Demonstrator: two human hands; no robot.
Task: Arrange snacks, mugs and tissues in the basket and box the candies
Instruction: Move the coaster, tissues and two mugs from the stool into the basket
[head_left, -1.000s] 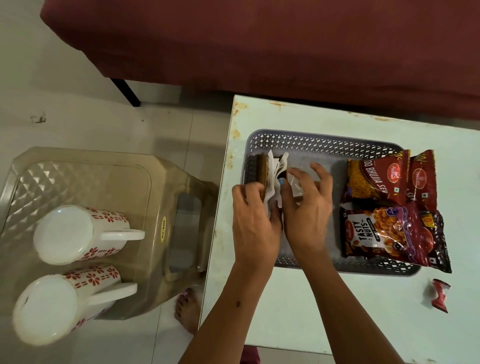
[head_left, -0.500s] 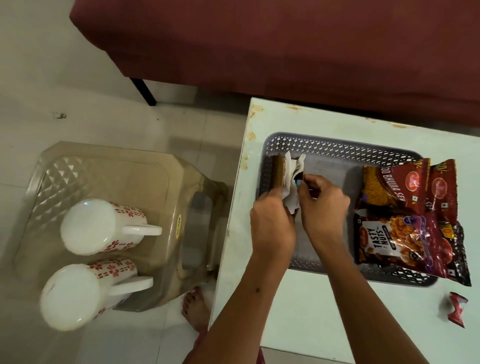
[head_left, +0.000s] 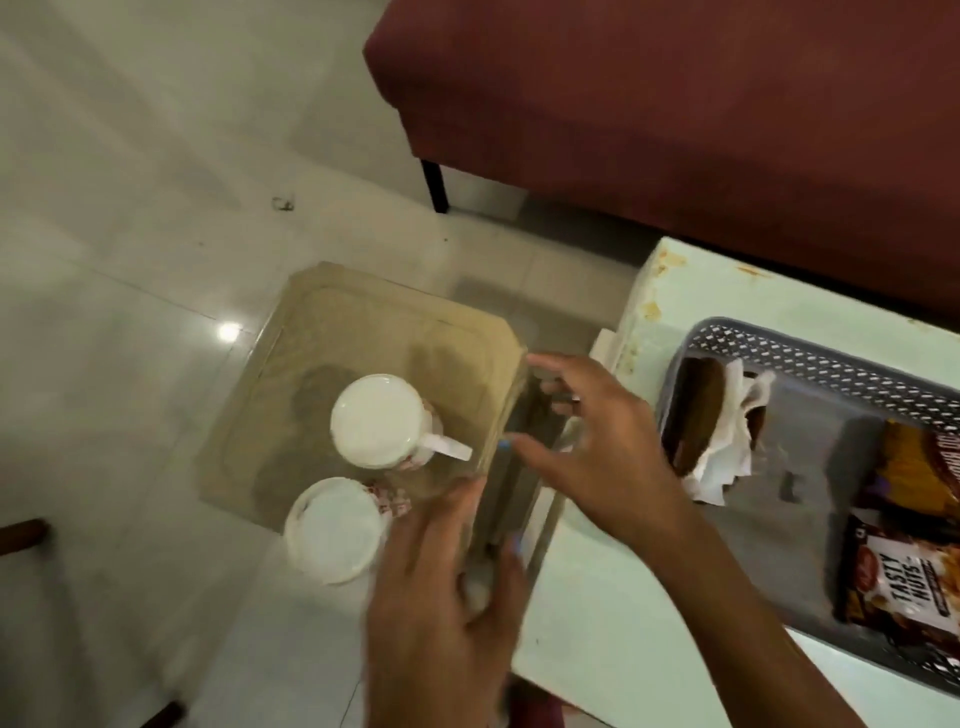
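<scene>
Two empty hands hung over the gap between a plastic stool and a pale table.

The left hand (head_left: 441, 587) and right hand (head_left: 592, 447) were both spread open and blurred, gripping nothing — the right nearer the upper mug's handle, the left just beside the lower mug. Two white mugs with red flower print, the upper mug (head_left: 382, 422) and the lower mug (head_left: 335, 530), stood on the translucent brown stool (head_left: 311, 332) on the tiled floor, well apart from the grey perforated basket (head_left: 810, 353) on the table (head_left: 602, 613). Inside the basket, tissues (head_left: 727, 457) in a brown holder stood at the left end, snack packets (head_left: 904, 535) at the right. A maroon sofa (head_left: 675, 114) filled the background — its dark leg planted near the stool.
</scene>
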